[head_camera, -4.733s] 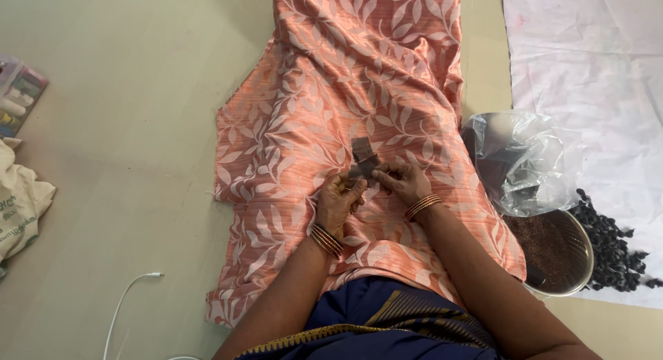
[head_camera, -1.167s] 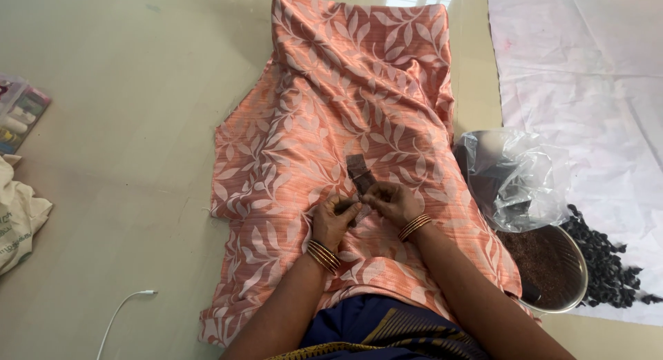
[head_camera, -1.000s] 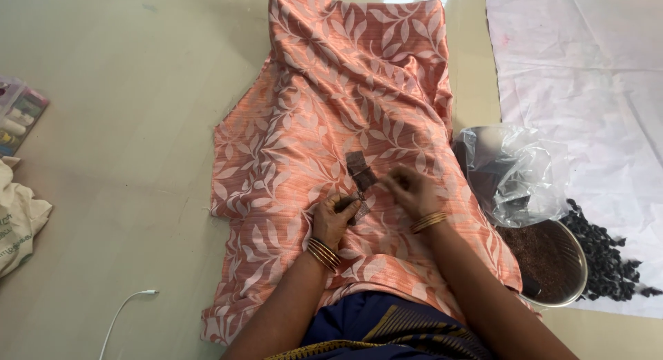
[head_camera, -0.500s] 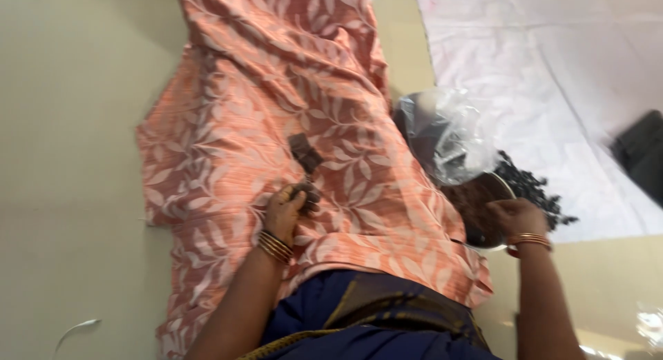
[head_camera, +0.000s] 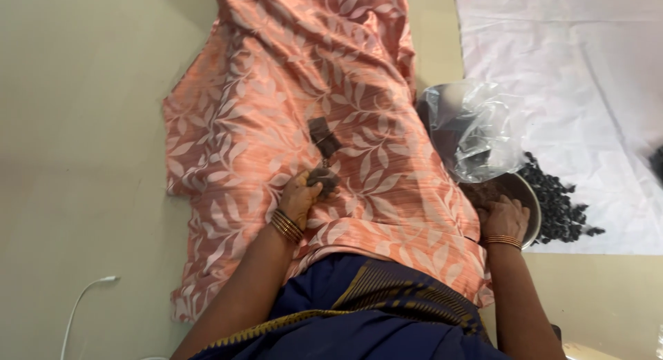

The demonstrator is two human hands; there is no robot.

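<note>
Resting on the lap, the left hand lies on the peach cloth with a pale leaf pattern that is draped over the legs and out across the beige floor; its fingers curl together and its fingertips pinch a small dark lump against the cloth. Just beyond that lump, a dark flat tool lies on the fabric, tilted. Gold bangles ring both wrists. Off to the right side, the right hand is down in a round metal bowl holding a brownish mass; its fingers bend into the contents, but whether they grip anything I cannot tell. A crumpled clear plastic bag sits just behind the bowl. Beside the bowl, dark small pieces are heaped on a white sheet. A white cable curves over the floor at lower left.
</note>
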